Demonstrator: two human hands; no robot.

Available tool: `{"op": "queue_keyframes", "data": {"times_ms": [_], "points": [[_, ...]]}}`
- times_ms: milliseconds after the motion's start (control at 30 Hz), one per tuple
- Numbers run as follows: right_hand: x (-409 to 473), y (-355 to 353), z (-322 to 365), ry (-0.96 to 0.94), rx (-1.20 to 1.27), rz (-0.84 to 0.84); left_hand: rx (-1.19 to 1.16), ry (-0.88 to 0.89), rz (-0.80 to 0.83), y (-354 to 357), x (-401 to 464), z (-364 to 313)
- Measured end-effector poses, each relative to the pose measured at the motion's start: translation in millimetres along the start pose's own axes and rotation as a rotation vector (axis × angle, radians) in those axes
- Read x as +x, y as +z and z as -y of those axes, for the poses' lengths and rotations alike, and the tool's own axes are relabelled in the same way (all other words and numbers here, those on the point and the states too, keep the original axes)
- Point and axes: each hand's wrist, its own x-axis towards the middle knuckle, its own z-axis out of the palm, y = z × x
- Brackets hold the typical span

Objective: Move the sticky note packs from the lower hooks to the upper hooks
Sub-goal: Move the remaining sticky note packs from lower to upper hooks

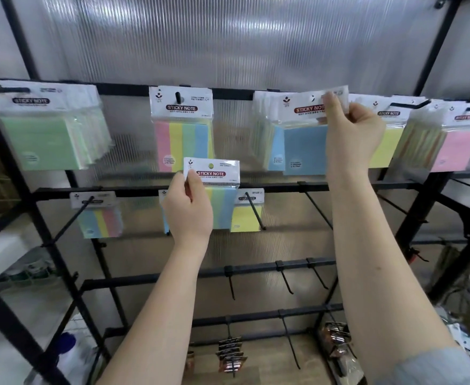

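1. Nearest the camera: two bare forearms reaching up toward a black display rack; a grey-blue sleeve shows at the right elbow.
2. Left hand: thumb and fingers pinch the white header of a striped sticky note pack, held in front of the second rail, free of any hook.
3. Right hand: fingers curled, fingertips pinching the header top of a blue sticky note pack at the top rail; whether it sits on its hook cannot be told.
4. Second rail: a striped pack on a lower hook at left; a yellow pack on a hook just right of the left hand; further hooks to the right bare.
5. Top rail, left to right: green packs, a four-colour pack, blue packs behind the held one, a yellow pack, pink packs.
6. Low rails: small dark packets hanging near the floor.
7. Behind all: ribbed translucent panel.
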Motion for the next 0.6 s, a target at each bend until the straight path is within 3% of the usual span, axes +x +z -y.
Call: {"op": "queue_keyframes", "data": {"times_ms": [600], "points": [[10.1, 4.0, -20.4, 0.064, -0.015, -0.038, -0.045, 0.069, -0.003, 2.6, 13.2, -0.3]]}}
